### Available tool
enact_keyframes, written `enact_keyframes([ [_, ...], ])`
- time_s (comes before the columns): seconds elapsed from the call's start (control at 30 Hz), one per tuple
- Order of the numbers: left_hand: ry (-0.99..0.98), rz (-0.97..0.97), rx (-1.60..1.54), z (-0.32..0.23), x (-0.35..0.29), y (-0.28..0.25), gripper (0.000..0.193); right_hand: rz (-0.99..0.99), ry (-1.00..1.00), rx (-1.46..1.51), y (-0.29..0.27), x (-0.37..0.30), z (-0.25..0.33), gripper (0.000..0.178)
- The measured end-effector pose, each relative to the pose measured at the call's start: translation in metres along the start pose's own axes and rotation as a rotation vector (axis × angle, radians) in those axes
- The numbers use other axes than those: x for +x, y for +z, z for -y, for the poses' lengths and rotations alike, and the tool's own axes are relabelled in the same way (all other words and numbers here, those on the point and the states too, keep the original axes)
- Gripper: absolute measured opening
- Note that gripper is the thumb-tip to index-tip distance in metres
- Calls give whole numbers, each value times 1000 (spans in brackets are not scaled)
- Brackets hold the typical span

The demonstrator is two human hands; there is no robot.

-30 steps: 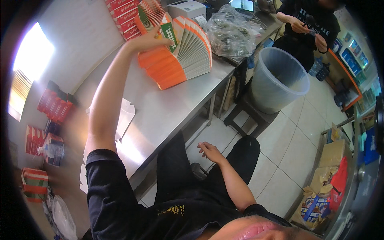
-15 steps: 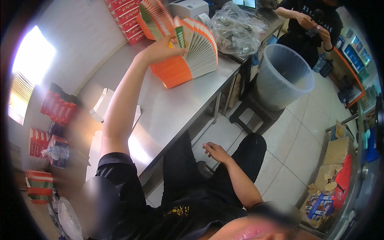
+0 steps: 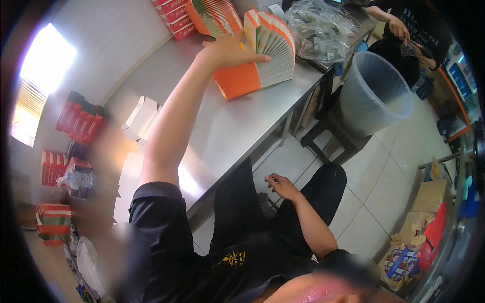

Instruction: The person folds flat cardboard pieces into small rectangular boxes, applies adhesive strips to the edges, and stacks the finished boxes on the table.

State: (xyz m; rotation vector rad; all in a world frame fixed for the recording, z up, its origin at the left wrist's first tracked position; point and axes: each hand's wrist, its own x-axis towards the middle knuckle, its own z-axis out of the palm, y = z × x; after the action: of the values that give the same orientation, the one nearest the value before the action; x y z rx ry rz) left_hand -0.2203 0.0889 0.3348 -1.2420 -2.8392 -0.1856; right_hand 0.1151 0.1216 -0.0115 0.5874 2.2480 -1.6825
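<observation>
Fanned orange cartons (image 3: 275,68) lay beneath the left hand (image 3: 236,53) and off to its right, and there were its thumb and fingers, spread wide apart across them! Just beyond sat a second orange fan (image 3: 218,17), crowding that side; a clear plastic bag (image 3: 321,33) hemmed in the far right. Nearer than that hand, bare steel table (image 3: 225,131) stretched to its front edge. Off that edge hung the right hand (image 3: 283,187), fingers loosely bent, slightly apart.
</observation>
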Motion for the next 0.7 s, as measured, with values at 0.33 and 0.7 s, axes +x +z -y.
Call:
enact_keyframes([
  [0.33,47,-133,-143,9,23,23,125,-21,1,-26,-2,-2,-9,64],
  [0.7,80,-326,-436,31,-19,10,85,-79,13,-22,-15,-7,-14,70],
])
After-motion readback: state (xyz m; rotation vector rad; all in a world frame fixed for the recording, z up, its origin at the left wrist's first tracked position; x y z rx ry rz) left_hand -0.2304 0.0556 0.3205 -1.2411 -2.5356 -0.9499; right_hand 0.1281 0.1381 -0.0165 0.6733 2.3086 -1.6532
